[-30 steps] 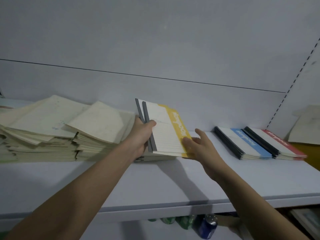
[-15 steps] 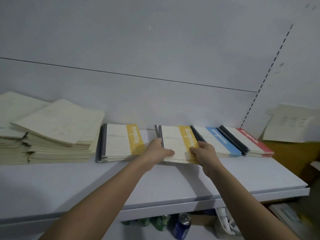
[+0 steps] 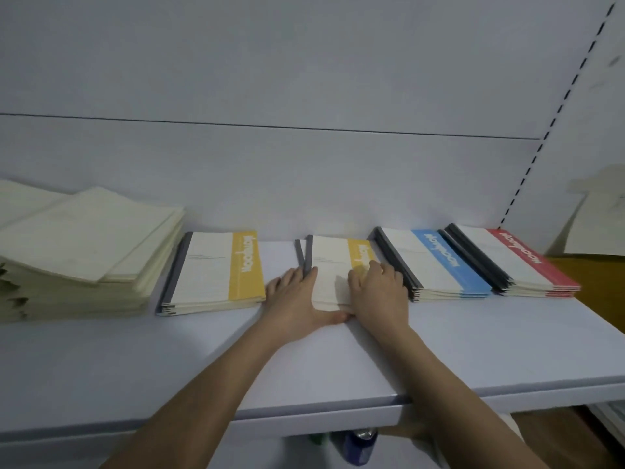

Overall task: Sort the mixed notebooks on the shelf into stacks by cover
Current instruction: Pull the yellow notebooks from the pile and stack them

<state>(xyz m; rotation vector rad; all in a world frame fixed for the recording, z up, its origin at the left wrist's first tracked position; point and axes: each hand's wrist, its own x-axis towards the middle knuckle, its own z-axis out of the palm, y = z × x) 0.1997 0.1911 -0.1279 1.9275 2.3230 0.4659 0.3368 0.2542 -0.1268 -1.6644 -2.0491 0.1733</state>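
At the centre of the frame both hands rest on a small yellow-banded notebook stack (image 3: 333,265) lying flat on the white shelf (image 3: 169,360). The left hand (image 3: 297,299) lies with fingers straight along the stack's grey spine edge and its thumb at the near corner; its grip is not closed round anything, only pressing the side. The right hand (image 3: 380,292) lies palm down on the cover with fingers loosely spread over the yellow band, again pressing, not clasping. Just to the right, nearly touching, sits the blue-banded stack (image 3: 436,262), and beyond it the red-banded stack (image 3: 510,258). To the left of centre, with a bare strip of shelf between, lies another yellow-banded pile (image 3: 213,269), and at far left a tall heap of cream notebooks (image 3: 81,245). The step in hand looks like squaring up the new yellow stack beside the blue one. Since two yellow piles now lie apart, the next move probably calls for lifting the left pile over onto this one, edges aligned, without nudging the blue stack.
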